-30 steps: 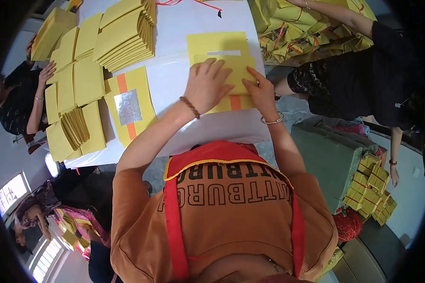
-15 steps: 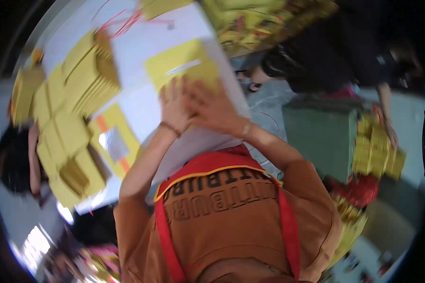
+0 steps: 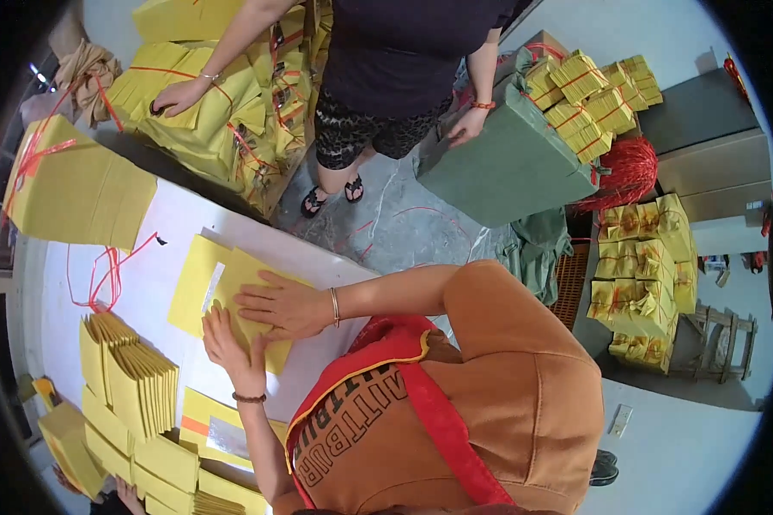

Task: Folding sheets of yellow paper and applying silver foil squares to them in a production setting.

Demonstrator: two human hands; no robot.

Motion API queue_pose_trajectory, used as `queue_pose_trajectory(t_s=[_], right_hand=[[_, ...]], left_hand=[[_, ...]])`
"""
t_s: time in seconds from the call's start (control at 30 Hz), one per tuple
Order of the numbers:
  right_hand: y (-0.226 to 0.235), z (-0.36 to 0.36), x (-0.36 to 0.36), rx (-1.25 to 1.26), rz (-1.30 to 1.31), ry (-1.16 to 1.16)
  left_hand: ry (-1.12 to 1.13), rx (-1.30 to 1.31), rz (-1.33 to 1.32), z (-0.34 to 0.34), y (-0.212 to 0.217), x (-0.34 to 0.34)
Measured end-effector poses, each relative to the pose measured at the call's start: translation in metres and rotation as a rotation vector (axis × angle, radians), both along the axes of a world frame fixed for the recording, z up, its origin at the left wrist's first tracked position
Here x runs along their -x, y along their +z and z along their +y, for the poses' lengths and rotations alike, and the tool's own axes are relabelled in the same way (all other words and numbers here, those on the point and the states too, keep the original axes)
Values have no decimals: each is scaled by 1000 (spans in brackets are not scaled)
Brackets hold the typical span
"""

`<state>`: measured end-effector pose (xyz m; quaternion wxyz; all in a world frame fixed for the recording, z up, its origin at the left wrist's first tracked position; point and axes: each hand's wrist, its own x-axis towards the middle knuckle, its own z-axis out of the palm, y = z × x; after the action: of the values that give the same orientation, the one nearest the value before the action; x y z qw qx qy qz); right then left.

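Directly under your flat, finger-spread right grip (image 3: 288,306) lies the folded yellow paper (image 3: 234,268) on the white desk (image 3: 153,287), its long axis running from the silver strip (image 3: 214,287) toward your body, while your left grip (image 3: 233,345), thumb splayed, touches it nearer that strip.

Head-worn fisheye facing down, near the bench (image 3: 326,269).
One wide view covers the bench from above and the floor (image 3: 404,233) beyond its edge.
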<state>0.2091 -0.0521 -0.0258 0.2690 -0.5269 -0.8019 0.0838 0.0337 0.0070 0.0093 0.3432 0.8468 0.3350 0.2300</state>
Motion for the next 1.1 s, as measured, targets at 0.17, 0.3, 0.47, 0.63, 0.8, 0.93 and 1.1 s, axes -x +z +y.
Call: queue_pose_trajectory(t_s=[0.17, 0.3, 0.47, 0.63, 0.8, 0.93, 1.1], right_hand=[[15, 10, -2, 52, -42, 52], [23, 25, -23, 156, -40, 202], [18, 22, -40, 278, -152, -75], [17, 19, -37, 185, -181, -71], [20, 37, -57, 336, 38, 52], [41, 49, -55, 463, 211, 92], [45, 47, -44, 281, 637, -38]], left_hand=[[-13, -381, 611, -3, -1, 1], [20, -380, 629, -1, -11, 8], [-2, -429, 639, -3, -3, -3], [-129, -371, 769, 3, 25, -15], [-47, -510, 865, -17, 12, -50], [117, -559, 759, -8, -3, -48], [160, -34, 561, 39, 108, 8]])
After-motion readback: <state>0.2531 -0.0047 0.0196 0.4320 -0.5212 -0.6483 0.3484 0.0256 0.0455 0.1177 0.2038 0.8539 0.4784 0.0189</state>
